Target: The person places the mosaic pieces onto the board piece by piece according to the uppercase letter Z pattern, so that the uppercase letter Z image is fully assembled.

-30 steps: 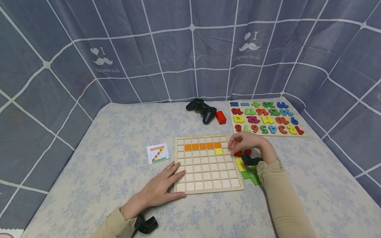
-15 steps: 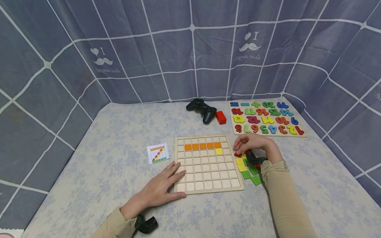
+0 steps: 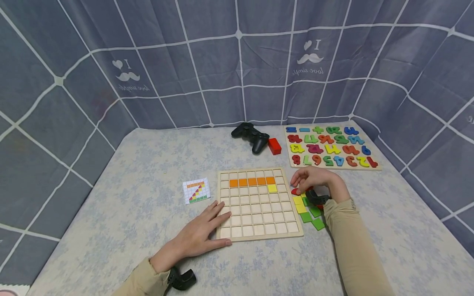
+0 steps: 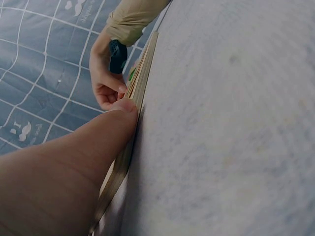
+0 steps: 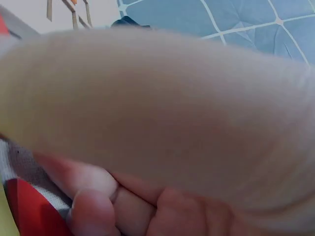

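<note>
A wooden grid board [image 3: 259,213] lies on the table, with a row of orange tiles [image 3: 252,181] and one yellow tile [image 3: 272,188] below the row's right end. My left hand [image 3: 201,232] lies flat at the board's lower left corner, its thumb [image 4: 123,110] against the board's edge [image 4: 142,78]. My right hand [image 3: 314,177] hovers over loose tiles just right of the board, fingers curled down over a red tile [image 3: 295,191]. The right wrist view shows curled fingers [image 5: 93,211] beside a red tile [image 5: 29,209]. No pinch is visible.
Loose yellow and green tiles [image 3: 309,211] lie by the board's right edge. A small pattern card [image 3: 196,190] sits left of the board. At the back are a black game controller [image 3: 251,135], a red block [image 3: 274,146] and a number puzzle board [image 3: 329,146]. Blue fabric walls surround the table.
My right hand left the board's upper right edge and moved right and down onto the loose tiles. My left hand has stayed flat at the board's corner.
</note>
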The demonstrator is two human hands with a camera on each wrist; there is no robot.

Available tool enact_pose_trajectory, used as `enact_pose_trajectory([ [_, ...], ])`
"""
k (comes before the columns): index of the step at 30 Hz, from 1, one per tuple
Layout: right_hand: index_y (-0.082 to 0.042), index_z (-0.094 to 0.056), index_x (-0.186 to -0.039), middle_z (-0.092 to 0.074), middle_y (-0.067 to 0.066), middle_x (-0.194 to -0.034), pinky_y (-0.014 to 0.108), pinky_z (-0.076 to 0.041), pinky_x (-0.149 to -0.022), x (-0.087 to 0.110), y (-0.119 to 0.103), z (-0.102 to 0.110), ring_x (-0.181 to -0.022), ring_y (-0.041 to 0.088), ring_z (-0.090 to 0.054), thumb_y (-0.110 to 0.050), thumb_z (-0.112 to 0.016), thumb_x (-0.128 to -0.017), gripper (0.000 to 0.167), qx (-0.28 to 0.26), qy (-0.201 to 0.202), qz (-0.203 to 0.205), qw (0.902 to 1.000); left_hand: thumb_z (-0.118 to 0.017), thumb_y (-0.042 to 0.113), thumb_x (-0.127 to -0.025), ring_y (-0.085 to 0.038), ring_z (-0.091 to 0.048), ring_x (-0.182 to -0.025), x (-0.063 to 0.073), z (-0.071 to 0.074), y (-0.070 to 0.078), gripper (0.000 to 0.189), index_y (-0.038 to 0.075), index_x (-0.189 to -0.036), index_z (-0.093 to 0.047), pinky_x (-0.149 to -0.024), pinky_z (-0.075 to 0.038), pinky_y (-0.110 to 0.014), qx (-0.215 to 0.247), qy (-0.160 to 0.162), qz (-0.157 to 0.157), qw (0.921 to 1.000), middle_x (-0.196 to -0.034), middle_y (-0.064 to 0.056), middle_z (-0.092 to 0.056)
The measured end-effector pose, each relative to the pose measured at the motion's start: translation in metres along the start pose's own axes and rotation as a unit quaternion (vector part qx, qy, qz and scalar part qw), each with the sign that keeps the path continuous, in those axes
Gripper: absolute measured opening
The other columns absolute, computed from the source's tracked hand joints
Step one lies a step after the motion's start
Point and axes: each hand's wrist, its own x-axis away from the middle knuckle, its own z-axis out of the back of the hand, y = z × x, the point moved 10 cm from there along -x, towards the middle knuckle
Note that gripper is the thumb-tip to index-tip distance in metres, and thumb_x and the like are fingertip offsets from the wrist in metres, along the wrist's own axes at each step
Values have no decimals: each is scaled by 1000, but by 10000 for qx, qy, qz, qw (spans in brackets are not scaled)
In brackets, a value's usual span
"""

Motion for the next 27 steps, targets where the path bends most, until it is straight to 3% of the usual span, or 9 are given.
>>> enact_pose_trajectory([
  [12,-1,-66,-96,-64,4,-82,29,-45,-69,3,-3,-1,-73,19,-55,-10,-77,-76,24,454,177,-342,9982,-53,61,-87,-22,-8,-143,0,-1,-1,75,18,-146,-37,-111,-25,-46,-14,-33,13,10000,-155,-8,-18],
  [22,-2,-64,-88,-61,2,-72,25,-39,-56,7,-11,1,-63,16,-49,-11,-78,-75,21,668,249,-216,9972,-53,61,-87,-23,-9,-143,0,-1,0,75,18,-146,-38,-111,-25,-47,-31,-19,23,10000,-155,-8,-19],
  [27,-2,-62,-84,-60,3,-71,27,-41,-57,8,-26,2,-63,18,-51,-15,-77,-77,21,759,407,70,9963,-54,61,-86,-22,-9,-143,0,-1,0,75,18,-146,-38,-111,-25,-46,-35,-13,27,10000,-155,-8,-19],
])
